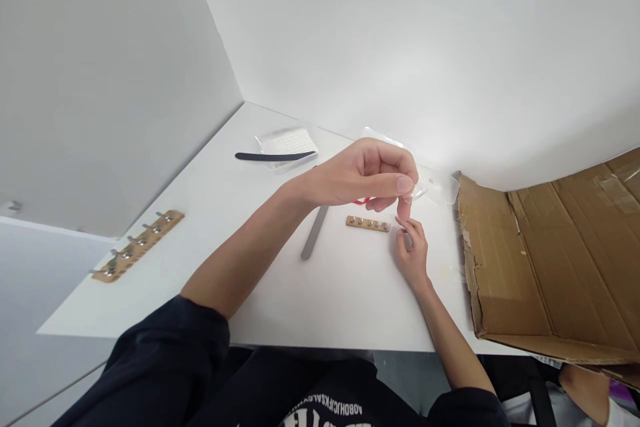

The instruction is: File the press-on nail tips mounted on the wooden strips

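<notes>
So the left hand [375,177] was up above the desk [350,307], thumb laid along the curled fingers. Couldn't tell if that grip was pinching anything, since something clear and shiny showed right by the thumb tip. The right hand [414,257] was lower, its fingertips just under the left one's, fingers loosely bent and its grip a bit spread, thumb apart from the index.

Nearest thing to both was the small wooden strip with metal bits [369,223], lying flat on the desk just left of the right hand. Some red thing [361,201] peeked out from behind the left hand, mostly hidden. A grey bar [314,237] lay slanted under the left forearm, and a black curved strip [273,157] sat across a clear packet [290,143]. Bigger wooden hook strip [140,247] was over at the left edge, and an open cardboard box [510,267] stood on the right.
</notes>
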Demonstrator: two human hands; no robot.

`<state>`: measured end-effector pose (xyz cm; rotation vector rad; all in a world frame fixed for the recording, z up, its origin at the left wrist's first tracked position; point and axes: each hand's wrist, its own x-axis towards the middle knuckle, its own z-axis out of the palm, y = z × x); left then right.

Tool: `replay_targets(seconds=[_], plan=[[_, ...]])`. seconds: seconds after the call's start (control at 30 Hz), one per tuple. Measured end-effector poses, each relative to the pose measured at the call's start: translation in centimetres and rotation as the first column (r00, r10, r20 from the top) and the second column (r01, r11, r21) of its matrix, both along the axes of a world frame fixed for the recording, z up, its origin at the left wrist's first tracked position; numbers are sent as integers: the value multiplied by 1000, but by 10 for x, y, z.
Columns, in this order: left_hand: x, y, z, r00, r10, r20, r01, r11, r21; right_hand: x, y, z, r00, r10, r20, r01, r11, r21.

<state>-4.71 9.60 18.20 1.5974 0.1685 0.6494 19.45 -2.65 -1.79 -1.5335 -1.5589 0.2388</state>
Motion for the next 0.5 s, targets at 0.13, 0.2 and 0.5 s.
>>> replay_targets(seconds=[0.13, 0.2, 0.5], plan=[[1, -1, 1, 1000, 3, 11, -3, 1000, -2, 1, 0, -1, 1000, 1, 5, -1, 1000, -9], [1, -1, 1, 1000, -4, 16, 4, 1000, 10, 2, -1, -2, 1000, -1, 7, 1, 1000, -17], [1, -1, 0, 1000, -12, 14, 12, 1000, 25, 1, -1, -3, 1000, 2, -3, -2, 1000, -20]])
